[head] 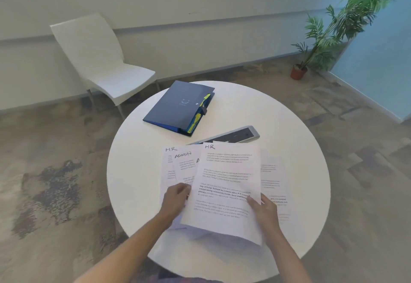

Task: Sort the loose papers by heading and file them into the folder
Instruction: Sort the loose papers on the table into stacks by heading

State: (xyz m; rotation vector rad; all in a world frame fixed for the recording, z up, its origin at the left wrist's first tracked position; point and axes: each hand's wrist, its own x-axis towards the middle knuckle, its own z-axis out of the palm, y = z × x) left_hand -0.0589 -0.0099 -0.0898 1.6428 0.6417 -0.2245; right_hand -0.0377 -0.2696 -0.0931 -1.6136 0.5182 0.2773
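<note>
A fan of printed sheets lies at the near middle of the round white table (289,127). On top is a sheet headed HR (226,178), which my right hand (265,210) pinches at its right edge with the thumb on top. My left hand (175,199) grips the left sheets, among them one headed ADMIN (184,162) and another headed HR (170,160). More sheets (274,184) spread out to the right under the top one. A dark blue folder (178,107) with yellow tabs lies closed at the table's far side.
A grey and black flat device (235,135) lies between the folder and the papers. A white chair (100,60) stands beyond the table at the left. A potted plant (329,35) stands in the far right corner on the carpet.
</note>
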